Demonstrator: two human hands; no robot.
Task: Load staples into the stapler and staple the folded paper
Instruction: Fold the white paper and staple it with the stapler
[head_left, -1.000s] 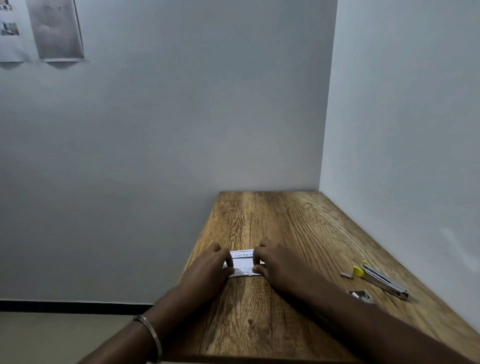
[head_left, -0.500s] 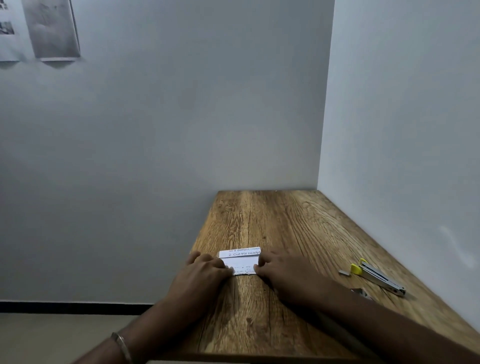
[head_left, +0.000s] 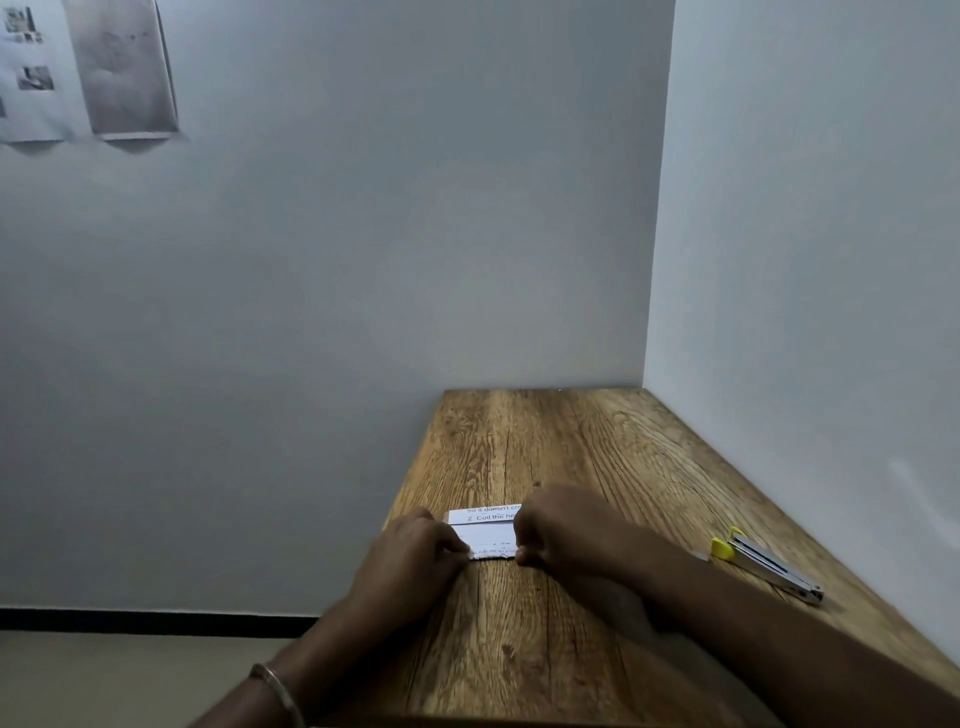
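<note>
A small folded white paper (head_left: 488, 532) with printed text lies flat on the wooden table (head_left: 571, 452), near its left edge. My left hand (head_left: 415, 556) rests on the paper's left end, fingertips pinching its lower corner. My right hand (head_left: 558, 535) covers the paper's right end, fingers curled down onto it. A metal stapler (head_left: 769, 564) with a yellow tip lies apart on the table at the right, close to the wall, swung out flat. A tiny grey strip, perhaps staples (head_left: 701, 556), lies just left of its yellow tip.
The table sits in a corner, with white walls behind it and along its right side. Its left edge drops to the floor (head_left: 104, 675). Printed sheets (head_left: 119, 67) hang on the back wall at upper left. A metal bangle (head_left: 278, 693) circles my left wrist.
Both hands have shifted on the paper: the right hand moved up over its right end, hiding more text, and the left slid back to the lower-left corner. The stapler has stayed put.
</note>
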